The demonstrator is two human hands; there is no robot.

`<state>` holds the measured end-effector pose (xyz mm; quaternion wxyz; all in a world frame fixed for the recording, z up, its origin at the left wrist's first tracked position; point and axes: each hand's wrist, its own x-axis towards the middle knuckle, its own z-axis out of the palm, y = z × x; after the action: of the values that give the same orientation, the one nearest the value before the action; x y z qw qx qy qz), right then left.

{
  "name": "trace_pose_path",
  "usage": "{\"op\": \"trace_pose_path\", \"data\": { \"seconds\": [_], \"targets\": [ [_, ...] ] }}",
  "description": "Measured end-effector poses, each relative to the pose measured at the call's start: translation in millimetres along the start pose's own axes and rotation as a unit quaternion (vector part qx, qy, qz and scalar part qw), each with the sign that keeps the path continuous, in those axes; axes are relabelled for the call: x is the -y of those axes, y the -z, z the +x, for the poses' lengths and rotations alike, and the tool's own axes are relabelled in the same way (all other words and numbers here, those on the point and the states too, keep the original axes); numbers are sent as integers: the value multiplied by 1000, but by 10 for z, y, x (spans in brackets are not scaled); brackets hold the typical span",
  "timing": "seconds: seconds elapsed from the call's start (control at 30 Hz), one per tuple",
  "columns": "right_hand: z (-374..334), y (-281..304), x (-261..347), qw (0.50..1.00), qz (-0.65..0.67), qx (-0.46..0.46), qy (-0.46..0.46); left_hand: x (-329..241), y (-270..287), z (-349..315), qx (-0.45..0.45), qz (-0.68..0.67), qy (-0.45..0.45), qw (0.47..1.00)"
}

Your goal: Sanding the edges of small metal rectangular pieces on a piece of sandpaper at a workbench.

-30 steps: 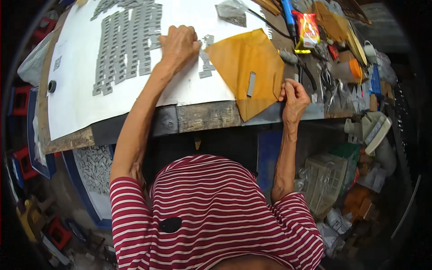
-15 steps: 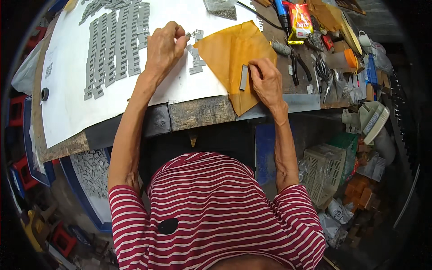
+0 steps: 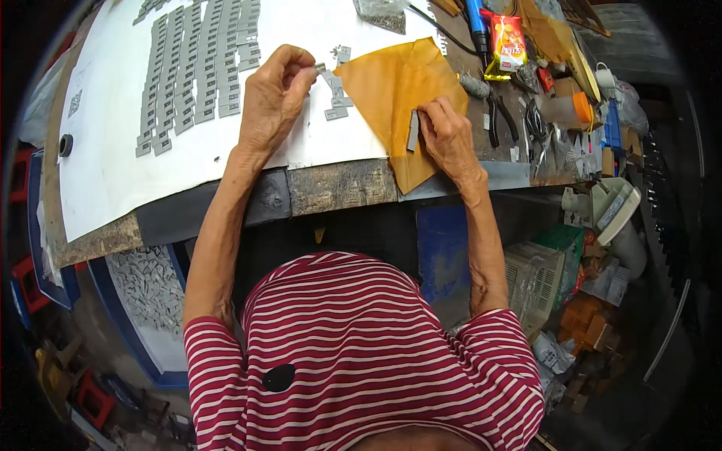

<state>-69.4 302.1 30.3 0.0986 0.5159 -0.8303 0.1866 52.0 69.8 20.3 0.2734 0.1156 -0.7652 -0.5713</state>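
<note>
lifting a small grey piece, left hand now raised, right hand unmoved

Your workbench — worn wooden edge — carries a large white sheet with rows of grey flat parts. An amber sheet overhangs the front edge; pliers and a snack packet lie to the right.

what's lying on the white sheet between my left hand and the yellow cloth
In the head view, a few loose small grey parts on the white sheet.
</note>
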Motion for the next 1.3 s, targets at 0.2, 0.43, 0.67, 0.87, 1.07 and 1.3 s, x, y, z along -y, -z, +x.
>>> {"op": "trace_pose_path", "data": {
  "seconds": [0.2, 0.43, 0.67, 0.87, 1.07, 1.3],
  "targets": [
    [16, 6, -35, 999, -28, 30, 26, -56, 2, -25, 5, 1, 8, 1000],
    [33, -14, -67, 998, -32, 35, 45, -66, 1, -46, 12, 21, 10, 1000],
    [20, -46, -97, 998, -34, 14, 47, -39, -2, -48, 27, -9, 18, 999],
    [31, 1, -51, 1000, 26, -4, 10, -52, -21, -45, 48, -71, 40, 996],
    [-21, 4, -42, 950, 234, -1, -207, -52, -47, -55, 71, -88, 46, 993],
    [71, 192, -40, 682, 616, 19, -394, -109, -47, -81, 120, -149, 93, 977]
  ]
}}
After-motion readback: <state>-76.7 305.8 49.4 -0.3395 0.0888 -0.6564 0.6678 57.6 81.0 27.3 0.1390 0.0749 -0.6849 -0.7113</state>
